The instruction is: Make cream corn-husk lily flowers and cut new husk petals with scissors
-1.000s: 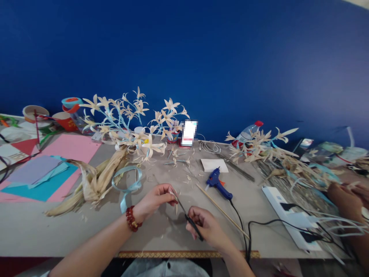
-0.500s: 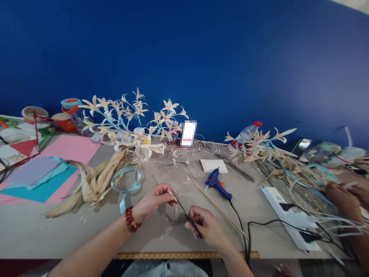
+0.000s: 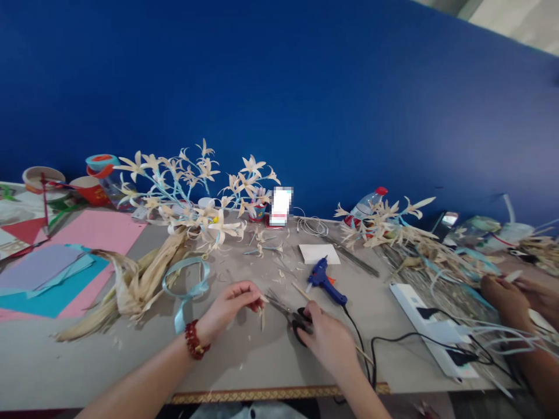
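Observation:
My left hand (image 3: 238, 304), with a red bead bracelet on the wrist, pinches a small pale strip of dried husk (image 3: 262, 317) that hangs from the fingertips. Right of it, my right hand (image 3: 332, 340) has its fingers on the black handles of a pair of scissors (image 3: 283, 308). The blades lie low over the table and point toward my left hand. A thin wooden stick (image 3: 301, 290) runs partly beneath my right hand. Just beyond it lies a blue glue gun (image 3: 324, 282). Left of my left hand are a light-blue ribbon (image 3: 178, 308) and dried corn husks (image 3: 144, 285).
Pale husk flowers on blue stems (image 3: 174, 180) stand at the back. Coloured paper sheets (image 3: 43, 267) lie left. A white power strip (image 3: 425, 329) with cables is at right, near another person's hands (image 3: 506, 299). A phone (image 3: 279, 206) leans near the wall.
My right hand has turned palm-down and moved slightly right and up with the scissors. The scissors' blades have swung away from my left fingertips. The view has shifted a little.

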The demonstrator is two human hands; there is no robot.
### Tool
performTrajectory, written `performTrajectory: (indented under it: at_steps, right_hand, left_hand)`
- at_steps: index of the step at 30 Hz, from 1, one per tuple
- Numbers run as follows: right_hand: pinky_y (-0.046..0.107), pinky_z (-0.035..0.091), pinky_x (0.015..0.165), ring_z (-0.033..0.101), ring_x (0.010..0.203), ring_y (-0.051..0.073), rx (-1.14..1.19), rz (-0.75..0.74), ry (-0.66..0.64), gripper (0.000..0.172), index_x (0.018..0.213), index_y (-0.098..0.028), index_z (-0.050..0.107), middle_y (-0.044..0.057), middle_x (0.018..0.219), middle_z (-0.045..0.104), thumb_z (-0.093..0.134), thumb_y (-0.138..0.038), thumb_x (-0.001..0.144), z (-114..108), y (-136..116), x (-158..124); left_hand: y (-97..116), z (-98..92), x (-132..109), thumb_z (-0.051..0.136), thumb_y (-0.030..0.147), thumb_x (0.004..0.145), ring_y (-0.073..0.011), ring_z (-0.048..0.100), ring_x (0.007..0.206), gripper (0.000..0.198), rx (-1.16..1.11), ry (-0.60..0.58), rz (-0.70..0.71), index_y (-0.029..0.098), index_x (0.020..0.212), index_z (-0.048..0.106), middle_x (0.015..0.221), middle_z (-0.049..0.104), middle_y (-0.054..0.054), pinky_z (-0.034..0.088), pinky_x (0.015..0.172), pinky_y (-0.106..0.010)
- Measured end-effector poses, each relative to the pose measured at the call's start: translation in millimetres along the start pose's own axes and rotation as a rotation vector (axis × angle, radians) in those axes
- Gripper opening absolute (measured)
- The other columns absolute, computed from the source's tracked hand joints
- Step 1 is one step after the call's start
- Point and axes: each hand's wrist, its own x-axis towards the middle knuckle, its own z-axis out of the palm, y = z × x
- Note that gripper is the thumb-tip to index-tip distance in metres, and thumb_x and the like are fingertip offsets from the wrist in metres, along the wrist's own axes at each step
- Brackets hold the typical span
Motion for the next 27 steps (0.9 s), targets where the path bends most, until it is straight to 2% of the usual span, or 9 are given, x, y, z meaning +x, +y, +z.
performTrajectory:
  at_steps: [2, 6, 10, 13, 17, 20, 22, 24, 27]
  right_hand:
    - [0.027, 0.039, 0.056, 0.070, 0.072, 0.025, -0.089, -0.038, -0.033, 0.023, 0.097, -0.020, 0.058, 0.008, 0.085, 0.072, 0.066, -0.026, 0.076, -9, -4, 4]
    - [0.027, 0.034, 0.054, 0.069, 0.074, 0.026, -0.162, -0.113, -0.103, 0.017, 0.084, -0.020, 0.061, 0.007, 0.088, 0.071, 0.070, -0.027, 0.071, -25, -7, 18]
    - [0.024, 0.027, 0.050, 0.065, 0.067, 0.021, 0.029, -0.227, -0.280, 0.022, 0.078, -0.022, 0.064, 0.001, 0.071, 0.069, 0.075, -0.034, 0.064, -36, 3, 33]
    - [0.022, 0.030, 0.053, 0.062, 0.066, 0.016, 0.209, -0.340, -0.315, 0.023, 0.086, -0.022, 0.065, -0.003, 0.069, 0.067, 0.071, -0.023, 0.064, -47, 6, 42]
    - [0.019, 0.036, 0.057, 0.059, 0.064, 0.011, 0.409, -0.482, -0.255, 0.031, 0.094, -0.024, 0.064, -0.004, 0.081, 0.067, 0.060, -0.010, 0.067, -65, -12, 46]
    - [0.019, 0.035, 0.056, 0.057, 0.060, 0.011, 0.424, -0.587, -0.225, 0.022, 0.084, -0.024, 0.066, -0.005, 0.073, 0.065, 0.060, -0.008, 0.069, -67, -34, 50]
    - [0.021, 0.035, 0.056, 0.057, 0.060, 0.013, 0.397, -0.549, -0.091, 0.013, 0.080, -0.022, 0.065, -0.004, 0.067, 0.064, 0.062, -0.012, 0.073, -61, -46, 54]
    - [0.023, 0.037, 0.058, 0.058, 0.062, 0.015, 0.395, -0.500, 0.068, 0.009, 0.085, -0.021, 0.064, -0.001, 0.070, 0.065, 0.063, -0.016, 0.077, -53, -54, 59]
    - [0.025, 0.042, 0.066, 0.061, 0.073, 0.017, 0.444, -0.633, 0.190, 0.015, 0.096, -0.022, 0.063, 0.003, 0.086, 0.069, 0.057, -0.016, 0.084, -39, -57, 65]
  left_hand:
    - [0, 0.1, 1, 0.064, 0.032, 0.081, -0.0138, 0.060, 0.068, 0.021, -0.012, 0.009, 0.006, 0.014, 0.073, 0.070, 0.072, 0.069, -0.005, 0.044, 0.069, -0.024]
    - [-1, 0.4, 0, 0.066, 0.033, 0.080, -0.0142, 0.060, 0.068, 0.021, -0.052, 0.040, -0.001, 0.014, 0.072, 0.069, 0.072, 0.069, -0.005, 0.044, 0.068, -0.024]
    - [-6, -0.8, -1, 0.069, 0.032, 0.078, -0.0129, 0.059, 0.067, 0.018, -0.113, 0.074, -0.019, 0.015, 0.072, 0.066, 0.070, 0.067, -0.003, 0.044, 0.066, -0.023]
    - [-9, -2.1, 0, 0.069, 0.031, 0.077, -0.0115, 0.058, 0.064, 0.018, -0.159, 0.068, -0.021, 0.015, 0.071, 0.065, 0.067, 0.065, -0.002, 0.043, 0.064, -0.022]
    - [-12, -2.4, 3, 0.072, 0.029, 0.074, -0.0098, 0.055, 0.059, 0.018, -0.222, 0.074, -0.036, 0.014, 0.069, 0.064, 0.064, 0.062, -0.001, 0.041, 0.060, -0.021]
    - [-11, -2.3, 3, 0.074, 0.028, 0.071, -0.0091, 0.053, 0.056, 0.019, -0.257, 0.108, -0.040, 0.014, 0.068, 0.063, 0.062, 0.061, 0.000, 0.040, 0.058, -0.021]
    - [-10, -2.5, 4, 0.075, 0.028, 0.070, -0.0089, 0.052, 0.056, 0.019, -0.276, 0.138, -0.037, 0.014, 0.067, 0.063, 0.061, 0.061, 0.000, 0.039, 0.057, -0.020]
    - [-10, -3.0, 5, 0.075, 0.027, 0.069, -0.0087, 0.052, 0.057, 0.018, -0.294, 0.154, -0.035, 0.014, 0.068, 0.064, 0.061, 0.061, 0.000, 0.039, 0.057, -0.020]
    - [-12, -4.4, 6, 0.075, 0.026, 0.070, -0.0086, 0.051, 0.057, 0.016, -0.343, 0.156, -0.050, 0.014, 0.069, 0.064, 0.063, 0.060, 0.000, 0.039, 0.058, -0.020]
